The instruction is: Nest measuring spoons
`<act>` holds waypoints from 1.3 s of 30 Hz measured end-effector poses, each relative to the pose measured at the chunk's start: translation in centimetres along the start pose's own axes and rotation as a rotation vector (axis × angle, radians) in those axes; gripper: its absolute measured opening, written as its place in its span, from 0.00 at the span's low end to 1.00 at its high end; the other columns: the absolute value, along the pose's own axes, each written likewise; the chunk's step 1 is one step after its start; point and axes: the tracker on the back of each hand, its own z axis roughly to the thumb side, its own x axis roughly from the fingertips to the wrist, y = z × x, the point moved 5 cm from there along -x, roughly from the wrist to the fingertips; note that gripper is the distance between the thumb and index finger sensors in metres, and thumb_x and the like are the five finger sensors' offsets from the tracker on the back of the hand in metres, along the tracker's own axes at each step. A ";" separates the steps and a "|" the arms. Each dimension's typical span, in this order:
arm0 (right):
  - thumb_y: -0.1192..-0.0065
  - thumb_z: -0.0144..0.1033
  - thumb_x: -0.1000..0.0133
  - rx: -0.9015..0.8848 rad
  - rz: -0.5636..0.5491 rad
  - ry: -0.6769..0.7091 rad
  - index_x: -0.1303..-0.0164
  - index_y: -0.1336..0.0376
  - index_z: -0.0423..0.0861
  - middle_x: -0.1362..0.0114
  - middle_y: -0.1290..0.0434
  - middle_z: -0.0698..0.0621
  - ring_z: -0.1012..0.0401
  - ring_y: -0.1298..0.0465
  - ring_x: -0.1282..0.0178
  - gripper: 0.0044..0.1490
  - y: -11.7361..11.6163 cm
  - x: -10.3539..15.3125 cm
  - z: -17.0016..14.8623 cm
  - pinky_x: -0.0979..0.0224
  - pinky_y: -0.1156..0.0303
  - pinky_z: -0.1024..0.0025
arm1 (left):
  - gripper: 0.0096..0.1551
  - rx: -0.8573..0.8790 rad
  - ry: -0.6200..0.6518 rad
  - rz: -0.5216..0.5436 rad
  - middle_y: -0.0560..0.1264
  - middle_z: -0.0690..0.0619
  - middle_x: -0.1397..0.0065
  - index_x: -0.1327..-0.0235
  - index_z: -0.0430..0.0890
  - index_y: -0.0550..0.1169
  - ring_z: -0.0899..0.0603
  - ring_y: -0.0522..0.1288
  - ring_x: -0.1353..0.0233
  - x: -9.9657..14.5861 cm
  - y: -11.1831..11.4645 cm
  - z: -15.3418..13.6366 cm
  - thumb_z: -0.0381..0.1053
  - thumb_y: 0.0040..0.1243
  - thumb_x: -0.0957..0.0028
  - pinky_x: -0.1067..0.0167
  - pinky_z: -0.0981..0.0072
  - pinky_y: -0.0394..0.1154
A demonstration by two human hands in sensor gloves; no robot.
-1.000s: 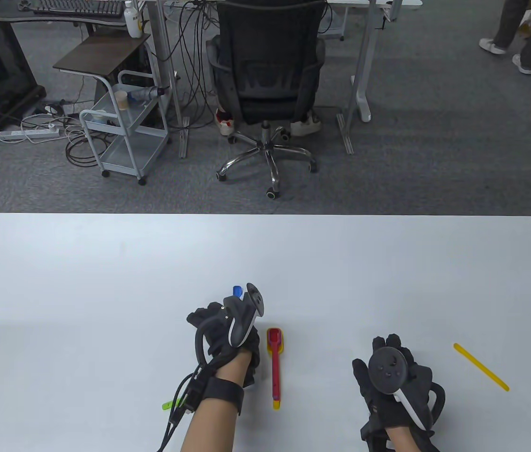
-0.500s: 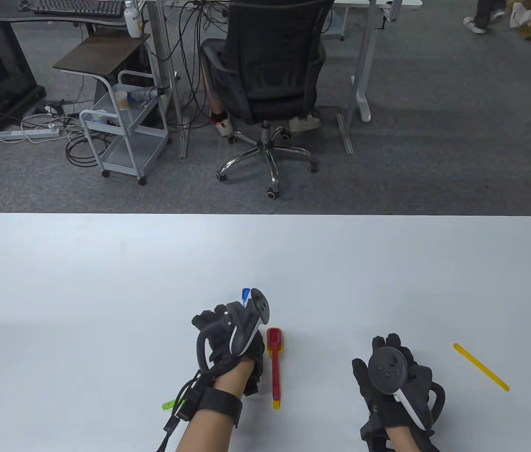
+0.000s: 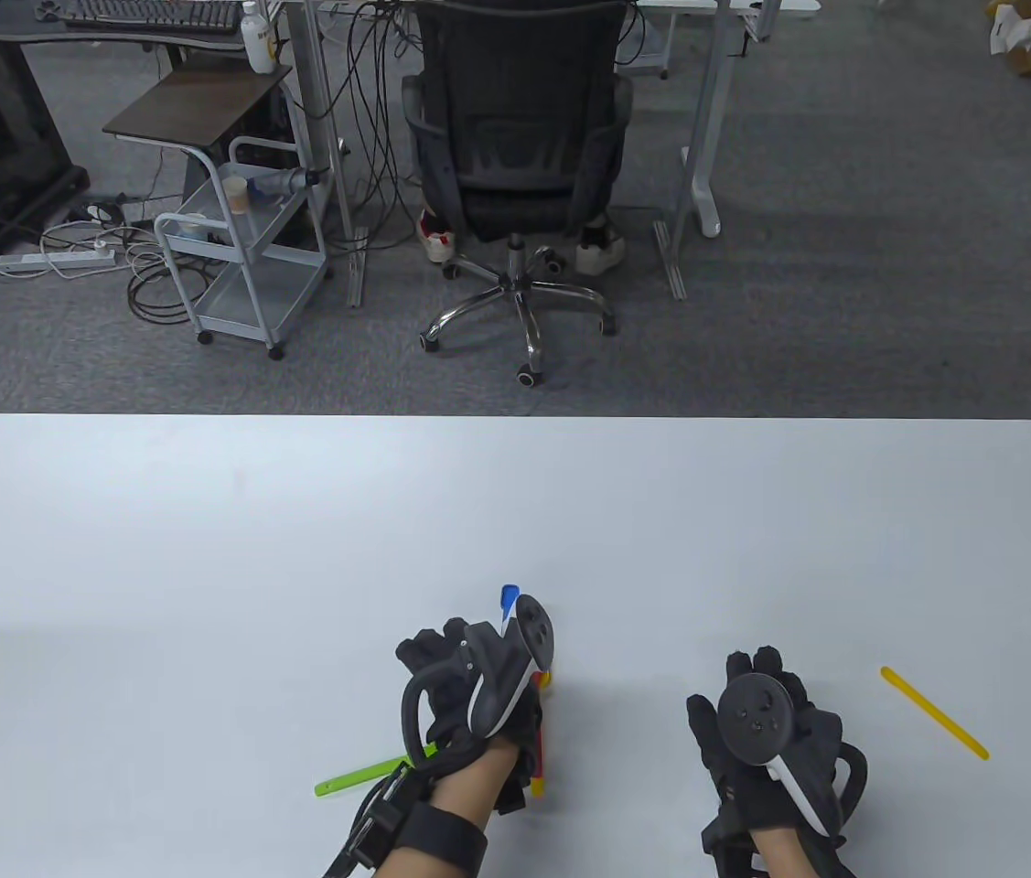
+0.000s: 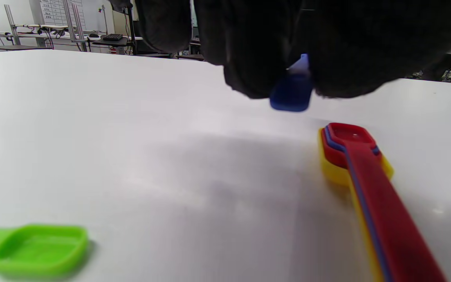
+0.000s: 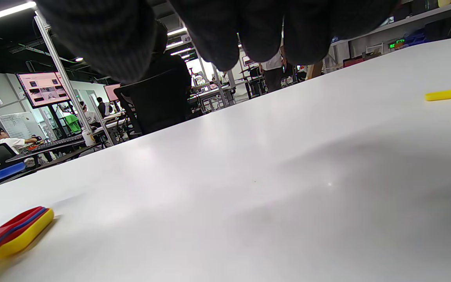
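Observation:
My left hand (image 3: 442, 654) pinches a small blue measuring spoon (image 3: 509, 599), whose end sticks out past the tracker. In the left wrist view the blue spoon (image 4: 292, 92) hangs just above the table, a little beyond the bowl of the nested stack (image 4: 350, 147), red on blue on yellow. From above, that stack (image 3: 538, 764) is mostly hidden under my left hand. A green spoon (image 3: 359, 777) lies left of my left wrist, with its bowl (image 4: 37, 248) facing up. My right hand (image 3: 762, 666) rests on the table at the right and holds nothing.
A long yellow spoon (image 3: 933, 712) lies slanted right of my right hand, also in the right wrist view (image 5: 450, 94). Beyond the white table's far edge (image 3: 515, 419) stand an office chair (image 3: 515, 137), a small cart (image 3: 241, 256) and desks.
My left hand has carried the blue spoon to the right and nearer, so it now covers most of the red-topped stack. More of the green spoon shows. My right hand has stayed still.

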 end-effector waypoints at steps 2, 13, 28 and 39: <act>0.41 0.53 0.43 0.000 -0.001 0.000 0.20 0.39 0.39 0.12 0.42 0.31 0.29 0.36 0.21 0.45 0.0 0.0 0.0 0.26 0.40 0.32 | 0.27 -0.004 0.004 0.003 0.74 0.46 0.20 0.65 0.38 0.91 0.27 0.71 0.19 0.6 -0.1 0.2 0.61 0.79 0.61 0.23 0.30 0.59; 0.40 0.53 0.43 0.002 -0.003 -0.002 0.20 0.39 0.38 0.12 0.42 0.31 0.29 0.36 0.21 0.45 0.1 0.1 -0.1 0.26 0.40 0.32 | 0.27 0.007 0.004 -0.026 0.74 0.46 0.21 0.65 0.38 0.91 0.26 0.71 0.19 3.0 0.9 0.9 0.61 0.79 0.60 0.23 0.30 0.59; 0.41 0.53 0.43 0.002 -0.001 -0.004 0.20 0.39 0.38 0.12 0.42 0.30 0.29 0.36 0.21 0.45 0.2 0.1 -0.1 0.26 0.40 0.32 | 0.27 0.000 -0.018 -0.108 0.74 0.45 0.21 0.66 0.38 0.91 0.26 0.71 0.20 3.7 3.0 1.4 0.61 0.78 0.60 0.23 0.30 0.58; 0.41 0.53 0.43 0.002 0.001 -0.002 0.20 0.39 0.38 0.12 0.42 0.30 0.29 0.36 0.21 0.45 0.1 0.2 -0.1 0.26 0.40 0.32 | 0.27 0.003 -0.023 -0.132 0.74 0.45 0.21 0.65 0.39 0.91 0.26 0.71 0.20 3.8 3.0 1.5 0.61 0.78 0.59 0.23 0.30 0.58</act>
